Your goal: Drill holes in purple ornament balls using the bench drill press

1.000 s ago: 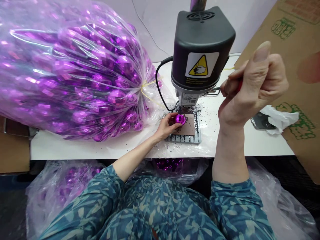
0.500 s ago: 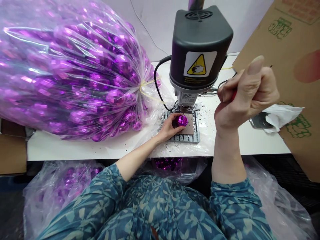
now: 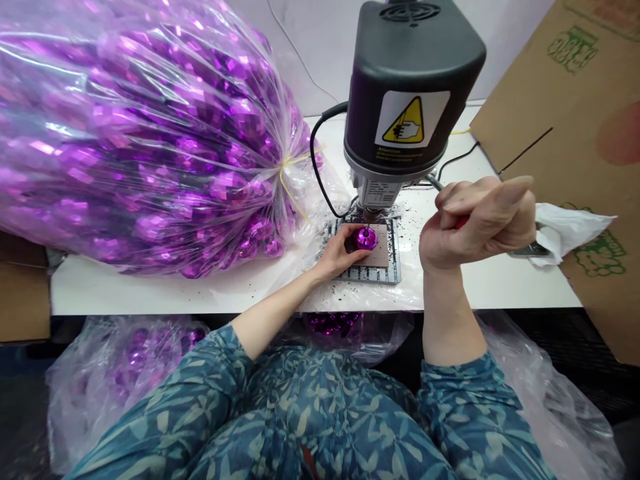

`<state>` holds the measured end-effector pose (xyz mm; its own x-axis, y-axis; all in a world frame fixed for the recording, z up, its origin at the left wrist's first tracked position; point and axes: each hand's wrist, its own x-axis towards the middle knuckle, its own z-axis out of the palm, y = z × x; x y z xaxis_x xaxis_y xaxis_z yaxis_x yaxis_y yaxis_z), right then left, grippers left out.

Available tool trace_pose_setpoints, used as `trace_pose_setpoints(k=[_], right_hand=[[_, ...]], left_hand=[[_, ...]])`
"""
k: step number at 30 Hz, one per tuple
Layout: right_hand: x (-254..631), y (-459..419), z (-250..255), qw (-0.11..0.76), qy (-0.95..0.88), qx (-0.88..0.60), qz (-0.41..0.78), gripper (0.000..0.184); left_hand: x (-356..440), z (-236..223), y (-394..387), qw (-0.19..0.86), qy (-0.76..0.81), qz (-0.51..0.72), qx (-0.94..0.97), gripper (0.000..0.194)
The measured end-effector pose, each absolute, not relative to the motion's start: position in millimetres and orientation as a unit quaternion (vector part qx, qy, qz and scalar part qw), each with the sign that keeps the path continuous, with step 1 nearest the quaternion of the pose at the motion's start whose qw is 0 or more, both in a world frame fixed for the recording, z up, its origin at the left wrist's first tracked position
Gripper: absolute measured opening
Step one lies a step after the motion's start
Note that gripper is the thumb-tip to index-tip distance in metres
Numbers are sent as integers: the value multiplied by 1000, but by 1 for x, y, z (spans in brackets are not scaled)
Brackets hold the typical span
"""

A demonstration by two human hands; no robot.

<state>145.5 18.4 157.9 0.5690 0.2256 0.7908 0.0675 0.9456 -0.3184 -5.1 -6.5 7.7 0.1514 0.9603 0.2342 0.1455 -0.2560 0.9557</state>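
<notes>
Under the chuck of a black drill press (image 3: 405, 120), my left hand (image 3: 339, 255) grips a shiny purple faceted ball (image 3: 367, 239) between thumb and fingers. The ball rests on a small brown board (image 3: 379, 253) lying on the press's slotted metal base (image 3: 370, 275). My right hand (image 3: 475, 223) is wrapped round the press's feed lever (image 3: 434, 181); a bit of its red grip (image 3: 462, 221) shows between the fingers. Whether the bit touches the ball I cannot tell.
A big clear bag of purple balls (image 3: 190, 153), tied with yellow string, fills the left of the white table (image 3: 200, 297). Dark shavings lie round the base. Cardboard boxes (image 3: 555, 153) stand right and left; white tissue (image 3: 575, 230) covers part of a phone. More bagged balls (image 3: 145, 360) sit below.
My right hand has come down and slightly left with the lever. The left hand still holds the ball on the board. The view has shifted a little.
</notes>
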Motion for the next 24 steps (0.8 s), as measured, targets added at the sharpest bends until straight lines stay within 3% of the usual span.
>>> trace_pose_setpoints(k=[14,20,24], right_hand=[[153,30,124,878,-459,-137,-4,64],[145,19,176,860,-469,-189,65,57],[144,21,213,825,-503,-230,113,55]], left_hand=[[-5,9,-8,426,438,486,624,64],[-2,11,-6,420,454,493,612,61],[-5,22,-30,339,517,513,596,53]])
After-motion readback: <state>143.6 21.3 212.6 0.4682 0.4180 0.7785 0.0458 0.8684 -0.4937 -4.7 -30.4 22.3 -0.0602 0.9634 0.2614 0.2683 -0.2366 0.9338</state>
